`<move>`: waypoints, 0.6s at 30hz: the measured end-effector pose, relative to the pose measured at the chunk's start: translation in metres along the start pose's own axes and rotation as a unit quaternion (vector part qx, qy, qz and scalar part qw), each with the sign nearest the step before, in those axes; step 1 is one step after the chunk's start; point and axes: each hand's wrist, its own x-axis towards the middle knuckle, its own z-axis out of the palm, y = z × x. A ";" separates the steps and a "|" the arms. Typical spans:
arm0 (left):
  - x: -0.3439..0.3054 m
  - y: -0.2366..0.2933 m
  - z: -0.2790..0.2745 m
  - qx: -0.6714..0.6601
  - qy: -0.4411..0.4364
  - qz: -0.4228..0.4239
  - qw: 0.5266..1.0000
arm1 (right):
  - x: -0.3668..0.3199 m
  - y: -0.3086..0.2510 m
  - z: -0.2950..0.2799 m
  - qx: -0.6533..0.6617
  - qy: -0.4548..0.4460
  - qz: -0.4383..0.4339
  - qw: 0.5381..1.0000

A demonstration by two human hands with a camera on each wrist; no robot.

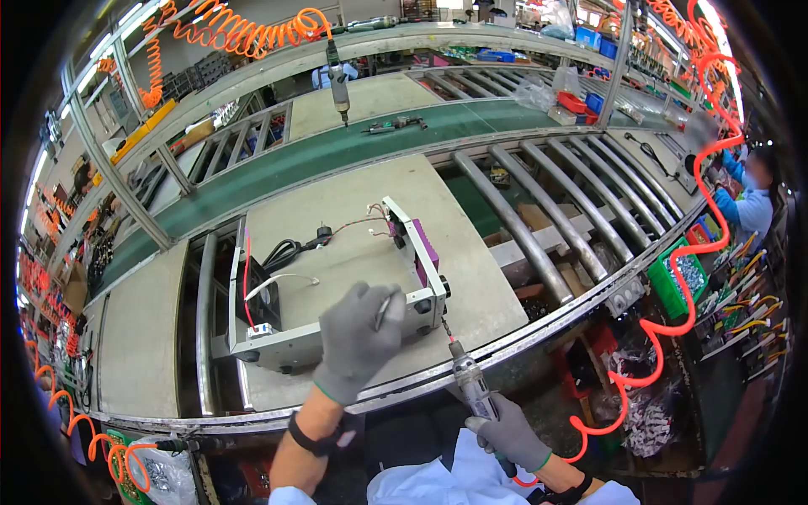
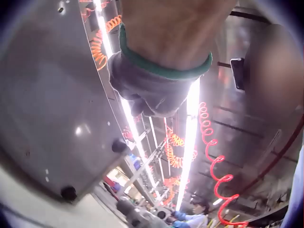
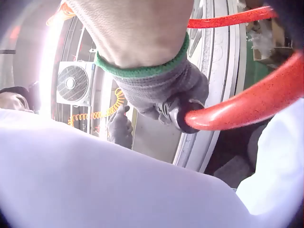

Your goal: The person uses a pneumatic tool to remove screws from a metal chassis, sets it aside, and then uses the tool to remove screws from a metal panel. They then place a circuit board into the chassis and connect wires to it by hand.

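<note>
In the head view my left hand (image 1: 362, 337), in a grey glove, is curled over the front wall of an open metal chassis (image 1: 290, 347). A small shiny metal piece (image 1: 384, 310) shows between its fingers. The chassis lies on a board, with a white cable, a black power cord (image 1: 282, 254) and a purple part (image 1: 426, 252) inside its frame. Its grey underside with black feet (image 2: 119, 145) fills the left of the left wrist view. My right hand (image 1: 515, 433) grips a screwdriver (image 1: 473, 383) with a red hose, its bit near the chassis's front right corner.
Metal rollers (image 1: 539, 219) run to the right of the pale board (image 1: 471, 295). Another screwdriver (image 1: 338, 84) hangs from an orange coil above the green belt (image 1: 471, 118). A green bin (image 1: 677, 273) stands at the right, near a person in blue (image 1: 753, 206).
</note>
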 end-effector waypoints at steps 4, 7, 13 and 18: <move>0.030 -0.018 0.008 0.060 -0.066 0.067 0.994 | 0.005 -0.001 -0.002 0.005 -0.010 -0.012 1.000; 0.038 -0.023 0.013 0.094 -0.193 0.077 0.974 | 0.006 -0.007 -0.002 0.014 -0.016 -0.008 1.000; 0.058 -0.023 0.014 -0.001 -0.439 -0.028 0.898 | 0.013 -0.004 -0.004 0.019 -0.022 -0.015 0.999; 0.072 -0.025 0.014 -0.028 -0.520 -0.089 0.849 | 0.020 0.018 0.008 -0.009 0.021 -0.031 0.999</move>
